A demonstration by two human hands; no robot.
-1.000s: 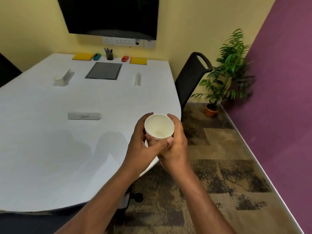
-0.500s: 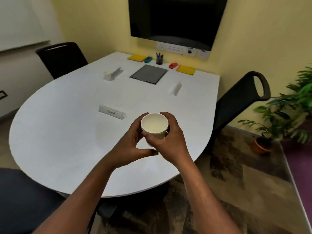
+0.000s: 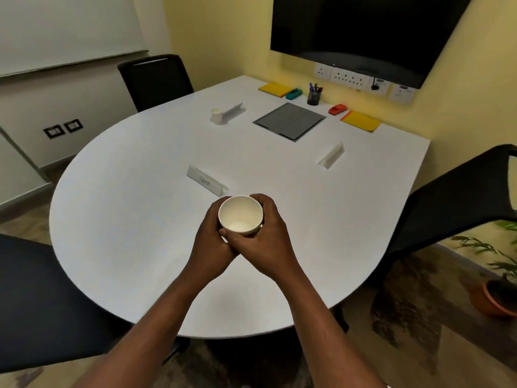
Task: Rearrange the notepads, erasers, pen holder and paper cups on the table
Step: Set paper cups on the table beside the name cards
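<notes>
Hold: my left hand (image 3: 208, 243) and right hand (image 3: 267, 243) curl round one upright paper cup (image 3: 240, 217), steadying it.
Where: over the tabletop (image 3: 134, 225), probably awaiting placement.

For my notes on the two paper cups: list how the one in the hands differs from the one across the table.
The held cup is gripped by the left hand and right hand over the table; the far cup stands on it, untouched, beside a folded card. The held cup shows its empty inside; the far cup mostly its side. Both are white.
</notes>
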